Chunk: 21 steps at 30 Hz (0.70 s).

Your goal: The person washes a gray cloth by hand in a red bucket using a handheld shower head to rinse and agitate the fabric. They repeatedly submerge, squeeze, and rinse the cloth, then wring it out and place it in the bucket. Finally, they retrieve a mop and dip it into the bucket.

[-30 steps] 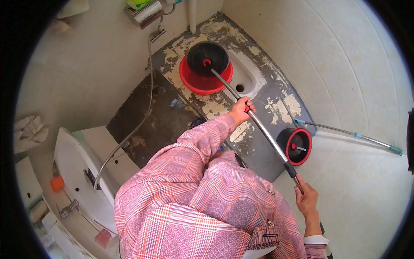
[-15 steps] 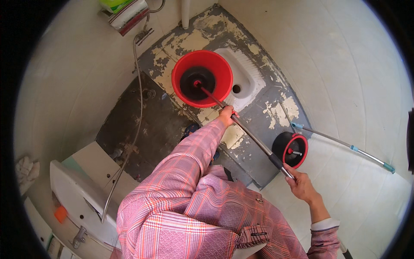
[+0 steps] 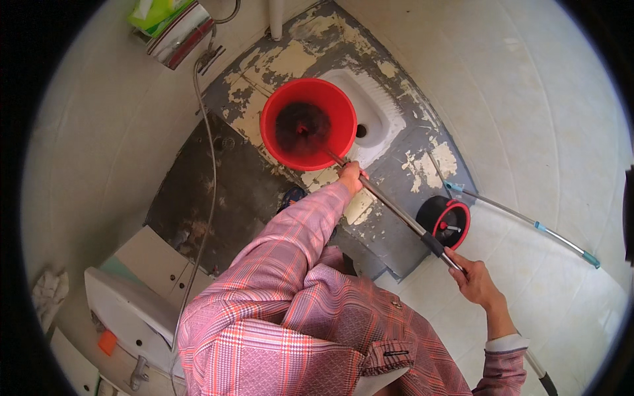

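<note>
A mop with a metal handle [image 3: 398,212] slants from my right side down into a red bucket [image 3: 281,146]. Its dark round mop head [image 3: 297,132] lies inside the bucket, smeared by motion, with a red hub at its middle. My left hand [image 3: 351,178] is closed around the handle just outside the bucket's near rim. Farther up, below the black grip section, my right hand [image 3: 474,280] grips the handle near its upper end. Both sleeves are pink plaid.
A white squat toilet [image 3: 383,135] is beside the bucket. A black basket with a red rim [image 3: 467,228] lies tipped on the right, near a blue-ended pole [image 3: 505,212]. A grey hose [image 3: 214,168] hangs at left, above a white washbasin [image 3: 119,300]. The grey floor paint is peeling.
The mop head has gone from sharp to blurred, and the lower handle near it is smeared. My right hand has shifted slightly right. The view has tilted a little.
</note>
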Each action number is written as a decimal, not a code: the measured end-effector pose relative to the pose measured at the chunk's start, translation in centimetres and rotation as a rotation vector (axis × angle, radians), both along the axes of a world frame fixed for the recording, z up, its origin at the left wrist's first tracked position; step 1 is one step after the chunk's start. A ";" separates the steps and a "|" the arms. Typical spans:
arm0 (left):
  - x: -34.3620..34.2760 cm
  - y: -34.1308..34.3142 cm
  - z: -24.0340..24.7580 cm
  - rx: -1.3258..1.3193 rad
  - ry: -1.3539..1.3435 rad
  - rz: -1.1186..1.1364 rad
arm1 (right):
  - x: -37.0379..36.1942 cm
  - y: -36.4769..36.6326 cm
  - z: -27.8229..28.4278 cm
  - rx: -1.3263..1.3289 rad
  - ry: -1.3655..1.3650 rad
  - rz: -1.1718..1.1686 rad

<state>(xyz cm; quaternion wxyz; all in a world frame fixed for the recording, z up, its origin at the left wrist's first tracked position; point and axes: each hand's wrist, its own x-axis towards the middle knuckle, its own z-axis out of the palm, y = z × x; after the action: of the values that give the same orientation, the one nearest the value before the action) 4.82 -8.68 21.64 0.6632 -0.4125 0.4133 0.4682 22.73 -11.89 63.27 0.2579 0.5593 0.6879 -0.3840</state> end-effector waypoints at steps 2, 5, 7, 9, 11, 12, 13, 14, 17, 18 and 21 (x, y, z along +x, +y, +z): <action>0.6 -0.3 0.8 -0.029 0.023 -0.026 | 0.2 0.1 1.1 -0.006 0.008 -0.003; 0.7 0.0 2.1 0.020 0.021 0.064 | 0.0 0.6 1.9 -0.008 0.038 -0.009; 0.2 0.2 2.2 0.002 -0.019 0.048 | -1.0 1.6 1.8 -0.015 0.039 0.020; -0.2 0.1 1.0 0.032 -0.049 0.053 | -1.6 2.1 0.9 -0.031 0.015 0.034; -0.5 0.3 0.0 0.029 -0.057 0.020 | -1.3 1.8 -0.1 -0.025 0.015 0.021; -0.6 0.3 -0.4 0.024 -0.042 0.008 | -1.0 1.3 -0.8 -0.016 0.032 0.005; -0.5 0.2 -0.3 0.020 -0.029 -0.006 | -0.7 0.9 -1.0 -0.005 0.048 -0.014; -0.4 0.2 0.3 0.014 0.012 -0.001 | -0.6 0.4 -1.0 -0.009 0.014 -0.016; -0.7 -0.7 -0.5 0.078 0.010 0.011 | -1.1 -0.8 -0.8 -0.006 -0.027 -0.006; -1.0 -1.1 -0.7 0.112 0.003 0.009 | -1.4 -1.1 -0.4 0.002 -0.020 0.004; -0.4 -1.6 1.5 0.033 -0.006 0.009 | -1.1 -2.0 1.4 0.043 -0.051 0.041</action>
<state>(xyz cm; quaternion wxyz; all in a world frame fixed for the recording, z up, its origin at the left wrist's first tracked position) 4.46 -10.31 23.17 0.6689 -0.4048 0.4017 0.4768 21.59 -13.87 64.71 0.2713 0.5599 0.7006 -0.3495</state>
